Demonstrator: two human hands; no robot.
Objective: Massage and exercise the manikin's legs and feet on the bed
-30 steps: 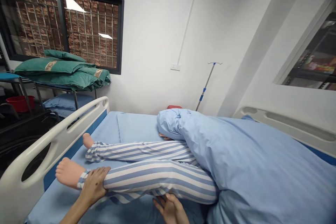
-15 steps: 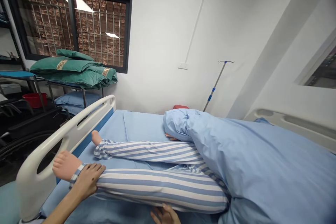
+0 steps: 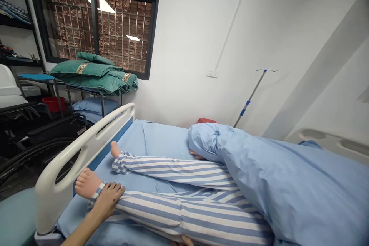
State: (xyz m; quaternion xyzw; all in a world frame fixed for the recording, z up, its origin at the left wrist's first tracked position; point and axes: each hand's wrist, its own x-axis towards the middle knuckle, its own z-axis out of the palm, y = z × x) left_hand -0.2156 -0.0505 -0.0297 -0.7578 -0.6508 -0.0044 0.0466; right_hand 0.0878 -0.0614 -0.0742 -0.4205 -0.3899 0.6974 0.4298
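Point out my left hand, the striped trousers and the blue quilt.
Left hand [image 3: 107,200]: head view, back of the hand.
Striped trousers [image 3: 188,211]: head view, near leg, mid-length.
Blue quilt [image 3: 276,177]: head view, middle of its top.

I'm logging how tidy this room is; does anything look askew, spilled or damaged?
No spill or damage shows. The blue quilt lies bunched diagonally, leaving much of the striped trousers uncovered, which looks untidy. The hooked pole slants, but so does the wall conduit: perhaps camera tilt.

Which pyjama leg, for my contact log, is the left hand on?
The nearer pyjama leg, just above its bare foot; the farther pyjama leg lies untouched.
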